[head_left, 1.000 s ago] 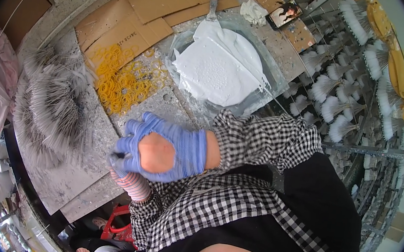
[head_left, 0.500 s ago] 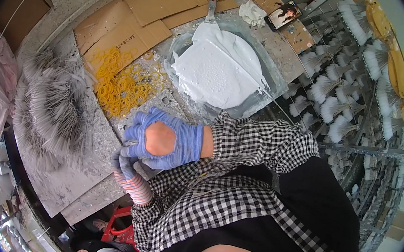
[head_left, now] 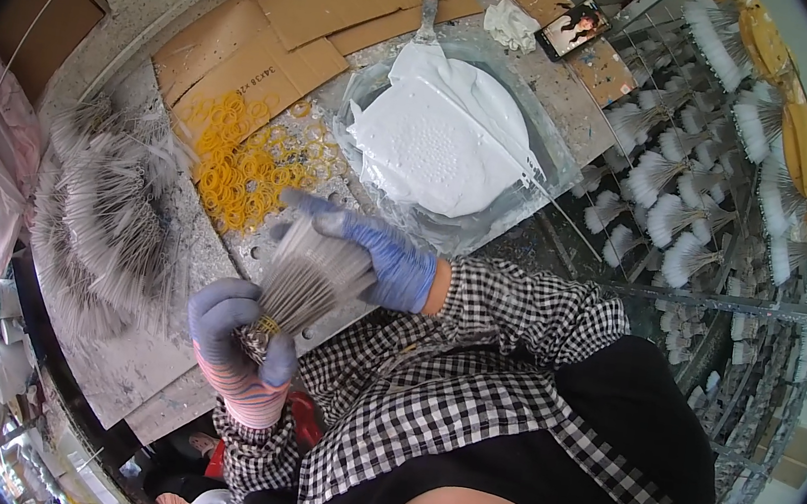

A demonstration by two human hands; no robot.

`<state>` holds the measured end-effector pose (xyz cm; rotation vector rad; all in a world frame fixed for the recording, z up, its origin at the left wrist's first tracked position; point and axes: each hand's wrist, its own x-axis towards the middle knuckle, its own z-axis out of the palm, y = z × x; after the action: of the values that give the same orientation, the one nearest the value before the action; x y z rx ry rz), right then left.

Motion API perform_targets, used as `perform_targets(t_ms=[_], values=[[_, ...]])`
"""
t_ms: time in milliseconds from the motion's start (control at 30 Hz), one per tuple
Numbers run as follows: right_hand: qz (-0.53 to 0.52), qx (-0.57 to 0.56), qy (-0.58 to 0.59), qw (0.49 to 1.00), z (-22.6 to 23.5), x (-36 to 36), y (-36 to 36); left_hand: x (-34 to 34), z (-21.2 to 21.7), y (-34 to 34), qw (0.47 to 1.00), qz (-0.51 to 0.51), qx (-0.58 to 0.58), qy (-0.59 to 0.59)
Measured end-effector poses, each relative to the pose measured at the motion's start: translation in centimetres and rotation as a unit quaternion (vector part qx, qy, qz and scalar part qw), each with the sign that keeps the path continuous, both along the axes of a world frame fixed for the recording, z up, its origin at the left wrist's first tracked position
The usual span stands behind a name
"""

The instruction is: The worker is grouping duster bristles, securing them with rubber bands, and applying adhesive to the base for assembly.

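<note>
A bundle of thin grey strands (head_left: 315, 276), fanned wide at its upper end, is held between my hands above the near table edge. Yellow rubber bands circle its narrow lower end. My left hand (head_left: 237, 332), in a grey glove with a pink striped cuff, is closed around that banded end. My right hand (head_left: 373, 253), in a blue glove, cups the fanned end; its fingers reach across behind the strands and are slightly blurred. Loose yellow rubber bands (head_left: 243, 167) lie just beyond the hands. A large pile of similar strands (head_left: 111, 216) rests at the left.
A wide basin (head_left: 559, 175) of thick white paste (head_left: 437, 140) stands at the back, with a scraper (head_left: 428, 18) at its far rim. Cardboard sheets (head_left: 295, 67), a crumpled white cloth (head_left: 512, 26) and a phone (head_left: 574, 29) lie behind. White-tipped bundles (head_left: 654, 177) fill a rack at right.
The strand bundle, hidden under my right hand before, now shows. My right hand has turned and shifted right onto its fanned end. My left hand has moved slightly left and up, gripping the banded end.
</note>
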<state>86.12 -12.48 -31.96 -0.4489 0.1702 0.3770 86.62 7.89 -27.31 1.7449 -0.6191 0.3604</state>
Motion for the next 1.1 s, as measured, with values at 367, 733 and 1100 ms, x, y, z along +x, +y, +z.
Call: perform_targets(t_ms=[367, 733, 1100], values=[[-0.002, -0.642, -0.314, 0.699, -3.1, -0.3, -4.0, 2.5, -3.5, -2.1, 0.939, -0.012, 0.341, -0.040], [-0.048, -0.514, -0.433, 0.739, -4.4, 2.2, 3.0, 7.1, -0.6, -6.7, 0.821, -0.252, 0.507, 0.074], [-0.022, -0.535, -0.536, 0.652, -10.8, 4.5, 6.5, 7.0, -0.7, -6.4, 0.858, -0.231, 0.458, 0.028]])
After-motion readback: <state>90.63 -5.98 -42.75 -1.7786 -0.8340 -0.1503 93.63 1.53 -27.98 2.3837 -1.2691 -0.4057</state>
